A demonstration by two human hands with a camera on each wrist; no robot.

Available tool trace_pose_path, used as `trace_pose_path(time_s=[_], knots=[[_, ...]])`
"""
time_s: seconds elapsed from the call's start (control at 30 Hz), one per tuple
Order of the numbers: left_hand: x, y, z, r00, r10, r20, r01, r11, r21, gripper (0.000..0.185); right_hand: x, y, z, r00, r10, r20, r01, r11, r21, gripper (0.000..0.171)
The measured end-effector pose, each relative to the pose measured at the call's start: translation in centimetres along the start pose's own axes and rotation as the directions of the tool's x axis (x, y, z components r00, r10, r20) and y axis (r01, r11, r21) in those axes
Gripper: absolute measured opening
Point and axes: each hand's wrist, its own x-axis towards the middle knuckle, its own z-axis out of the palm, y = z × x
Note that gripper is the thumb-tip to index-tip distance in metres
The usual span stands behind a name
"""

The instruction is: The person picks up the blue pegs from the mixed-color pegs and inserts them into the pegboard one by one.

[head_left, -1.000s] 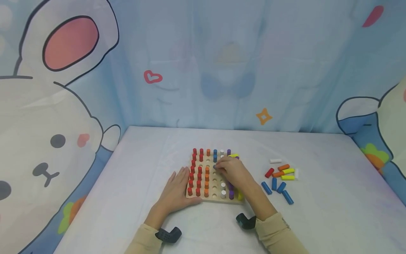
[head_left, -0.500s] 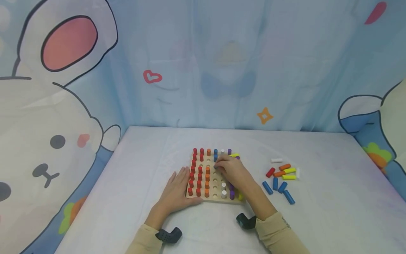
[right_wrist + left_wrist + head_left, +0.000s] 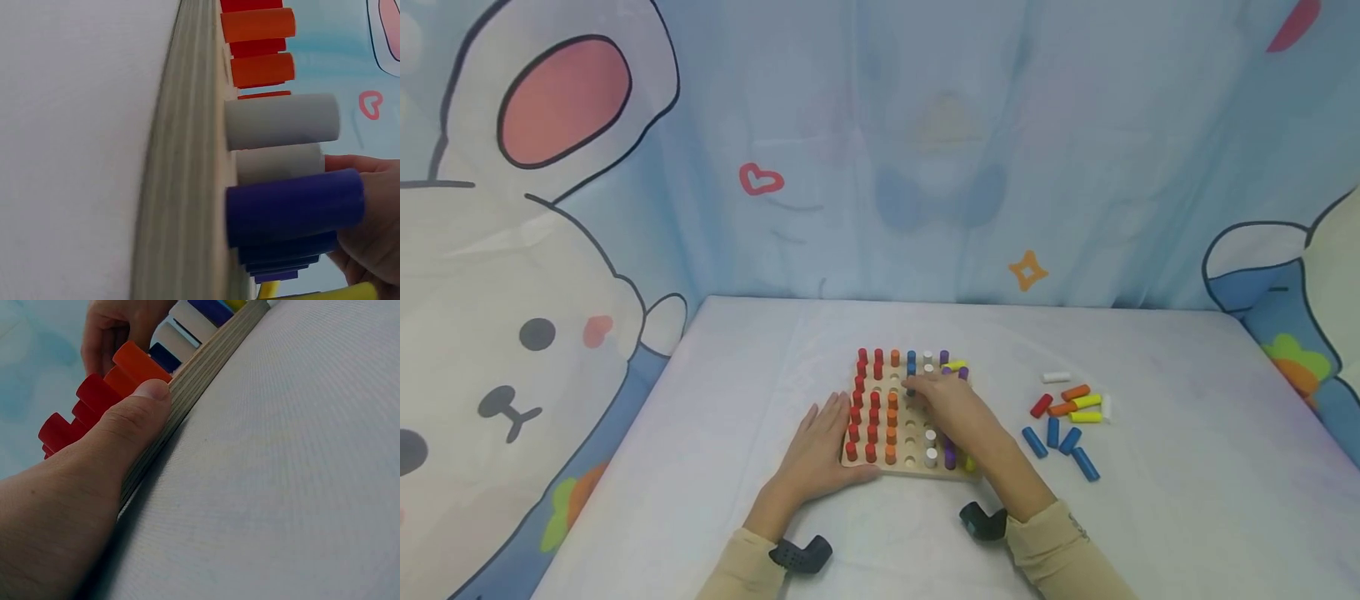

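A wooden pegboard (image 3: 901, 469) lies on the table with rows of upright coloured pegs. My left hand (image 3: 814, 457) rests flat along its left side, fingers straight, the thumb (image 3: 140, 412) against the front edge. Over the middle of the board, my right hand (image 3: 961, 410) has its thumb and fingertips at a blue peg (image 3: 912, 391) in the blue column, third from the back, pinching it near the top. Red pegs (image 3: 854, 415) and orange pegs (image 3: 891, 436) stand to its left. White pegs (image 3: 281, 122) and purple pegs (image 3: 294, 209) stand on the right.
Loose blue pegs (image 3: 1086, 464) lie on the table right of the board, with a red peg (image 3: 1041, 406), orange ones, yellow ones (image 3: 1086, 417) and white ones (image 3: 1056, 377) behind them. A printed curtain (image 3: 880, 150) hangs behind the table.
My right hand's fingertips have shifted slightly toward the back of the board, and more of the blue peg shows beneath them. The left hand stays in place.
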Motion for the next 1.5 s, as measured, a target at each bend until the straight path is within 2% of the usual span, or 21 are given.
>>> trace_pose_path(time_s=[0.17, 0.27, 0.37, 0.57, 0.73, 1.03, 1.13, 1.3, 1.4, 1.5], knots=[[0.0, 0.1, 0.3, 1.000, 0.007, 0.000, -0.007, 1.000, -0.002, 0.116, -0.4, 0.0, -0.3, 0.997, 0.041, 0.061, -0.040, 0.999, -0.011, 0.051], [0.0, 0.0, 0.7, 1.000, 0.009, 0.002, -0.009, 1.000, -0.002, 0.117, -0.6, 0.2, -0.6, 0.995, 0.079, 0.061, -0.079, 0.997, 0.001, 0.058], [0.0, 0.0, 1.0, 1.000, 0.013, 0.006, -0.013, 1.000, -0.006, 0.116, -1.0, 0.6, -1.3, 0.996, 0.089, 0.013, -0.090, 0.996, 0.028, 0.060], [0.0, 0.0, 1.3, 1.000, 0.005, 0.002, -0.005, 1.000, -0.025, 0.117, -2.1, 1.7, -3.3, 0.990, 0.073, -0.120, -0.067, 0.996, 0.052, 0.047], [-0.2, -0.1, 1.2, 1.000, -0.004, 0.002, 0.004, 1.000, -0.029, 0.118, -3.6, 2.7, -4.5, 0.978, 0.114, -0.174, -0.096, 0.989, 0.109, 0.040], [-0.3, -0.1, 0.2, 1.000, 0.022, -0.022, -0.023, 0.999, -0.028, 0.117, -5.9, 5.2, -7.0, 0.950, 0.152, -0.271, -0.126, 0.986, 0.112, 0.032], [-0.3, -0.1, 0.0, 1.000, 0.023, -0.017, -0.023, 0.999, -0.027, 0.117, -6.7, 6.3, -8.2, 0.955, 0.180, -0.236, -0.152, 0.979, 0.134, 0.032], [-0.4, -0.1, -0.1, 1.000, 0.020, -0.019, -0.021, 0.999, -0.034, 0.117, -7.8, 8.7, -9.6, 0.969, 0.233, -0.089, -0.215, 0.962, 0.170, 0.036], [-0.3, -0.1, 0.0, 0.999, 0.027, -0.025, -0.027, 0.999, -0.023, 0.117, -8.6, 10.4, -10.1, 0.965, 0.260, -0.015, -0.254, 0.952, 0.172, 0.039], [-0.2, -0.1, 0.2, 1.000, 0.024, -0.019, -0.025, 1.000, -0.009, 0.117, -9.5, 12.1, -10.3, 0.952, 0.302, 0.050, -0.306, 0.938, 0.163, 0.044]])
